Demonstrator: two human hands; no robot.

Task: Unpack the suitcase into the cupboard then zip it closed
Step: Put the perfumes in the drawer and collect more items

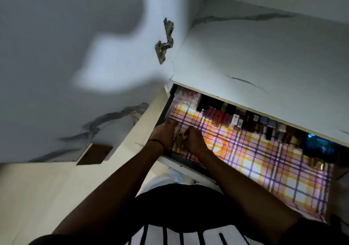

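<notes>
A cupboard drawer (181, 161) is pulled out, and its floor is lined with pink, yellow and purple checked paper (264, 165). Both my hands are inside its front left corner. My left hand (166, 133) lies on the liner with its fingers stretched forward. Just to its right, my right hand (194, 140) has its fingers curled round a small gold item (179, 142), which is mostly hidden between the two hands. The suitcase is out of view.
Several lipsticks and small bottles (245, 120) stand in a row along the drawer's back. A blue packet (319, 144) lies at the right end. A marbled white shelf (264, 59) overhangs the drawer. The open cupboard door (75, 55) with its metal hinge (164, 42) is on the left.
</notes>
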